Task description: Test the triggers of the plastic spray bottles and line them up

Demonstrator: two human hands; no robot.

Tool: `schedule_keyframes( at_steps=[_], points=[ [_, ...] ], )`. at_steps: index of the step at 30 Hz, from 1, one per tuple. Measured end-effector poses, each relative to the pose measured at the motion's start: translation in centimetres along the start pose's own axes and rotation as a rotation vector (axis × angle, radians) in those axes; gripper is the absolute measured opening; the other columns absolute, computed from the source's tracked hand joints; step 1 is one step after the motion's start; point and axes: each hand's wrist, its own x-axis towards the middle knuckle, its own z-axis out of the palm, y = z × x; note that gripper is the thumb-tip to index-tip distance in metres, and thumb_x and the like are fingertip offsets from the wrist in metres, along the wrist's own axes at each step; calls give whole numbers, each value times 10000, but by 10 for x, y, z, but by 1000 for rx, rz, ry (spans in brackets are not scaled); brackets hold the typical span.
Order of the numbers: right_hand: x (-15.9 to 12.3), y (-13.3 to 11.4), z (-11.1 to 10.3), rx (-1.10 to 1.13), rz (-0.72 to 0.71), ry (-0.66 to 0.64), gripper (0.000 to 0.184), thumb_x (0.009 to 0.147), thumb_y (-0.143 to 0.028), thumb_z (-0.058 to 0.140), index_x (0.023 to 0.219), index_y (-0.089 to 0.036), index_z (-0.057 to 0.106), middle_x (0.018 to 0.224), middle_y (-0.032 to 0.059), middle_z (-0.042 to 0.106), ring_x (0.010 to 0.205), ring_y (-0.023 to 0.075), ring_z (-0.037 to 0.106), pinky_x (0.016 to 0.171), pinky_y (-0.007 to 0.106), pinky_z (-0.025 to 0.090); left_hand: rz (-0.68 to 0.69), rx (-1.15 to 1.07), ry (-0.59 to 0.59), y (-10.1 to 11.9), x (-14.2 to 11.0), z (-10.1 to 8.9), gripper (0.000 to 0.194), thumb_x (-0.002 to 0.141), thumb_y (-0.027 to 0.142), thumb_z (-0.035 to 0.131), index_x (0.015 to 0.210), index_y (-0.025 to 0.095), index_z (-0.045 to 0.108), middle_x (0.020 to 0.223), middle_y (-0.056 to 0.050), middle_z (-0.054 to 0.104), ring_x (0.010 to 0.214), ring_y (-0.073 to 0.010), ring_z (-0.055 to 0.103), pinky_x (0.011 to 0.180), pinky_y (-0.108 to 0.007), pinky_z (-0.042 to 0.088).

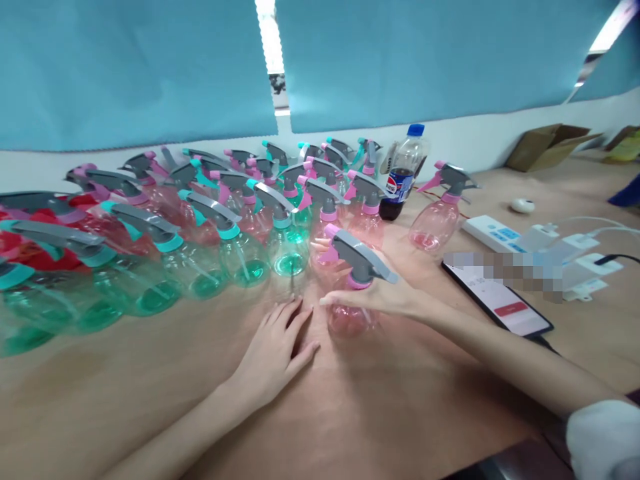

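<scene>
The right hand (387,295) curves around a pink spray bottle (351,321) standing upright on the tabletop (320,413), thumb and fingers partly extended — whether it grips, I cannot tell. The left hand (270,350) lies loosely open, holding nothing — near the green spray bottles (245,263).

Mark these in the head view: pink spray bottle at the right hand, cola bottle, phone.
Pink spray bottle (358,259): head view, on its grey spray head.
Cola bottle (399,185): head view, on its label.
Phone (495,295): head view, on its screen.
</scene>
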Motion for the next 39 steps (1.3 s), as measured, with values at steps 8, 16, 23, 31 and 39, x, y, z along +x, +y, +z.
schedule_keyframes(
  at_steps=[8,16,23,31,39],
  points=[
    [-18,-10,-19,-30,35,38,518,718,-448,756,1141,-213,571,1063,53,621,938,209,609,846,376,518,0,4,-1,2,6,1,447,959,414,466,1329,165,490,1393,-163,483,1268,-344,454,1035,-564,376],
    [-34,2,-55,-140,71,90,397,803,-375,696,1165,-249,589,1076,45,661,1046,236,604,937,398,468,79,-23,-24,23,34,12,441,970,389,451,1336,142,471,1390,-174,479,1320,-340,402,1046,-549,379],
    [-33,54,-98,-246,270,311,335,800,-473,664,912,-158,676,915,75,718,860,242,655,788,369,486,157,-73,-61,45,63,23,441,953,356,502,1339,147,468,1392,-164,485,1326,-331,404,1059,-538,374],
    [4,87,-111,-313,328,436,355,742,-469,707,898,-153,668,951,114,727,874,261,675,801,380,499,182,-93,-89,53,88,34,419,954,339,495,1334,165,474,1386,-152,490,1314,-321,417,1053,-525,384],
    [30,102,-109,-336,290,463,328,776,-491,661,853,-172,656,896,82,729,837,256,671,779,373,482,214,-144,-66,57,102,37,400,955,335,497,1315,162,481,1381,-156,474,1317,-317,408,1060,-512,379]
  ],
)
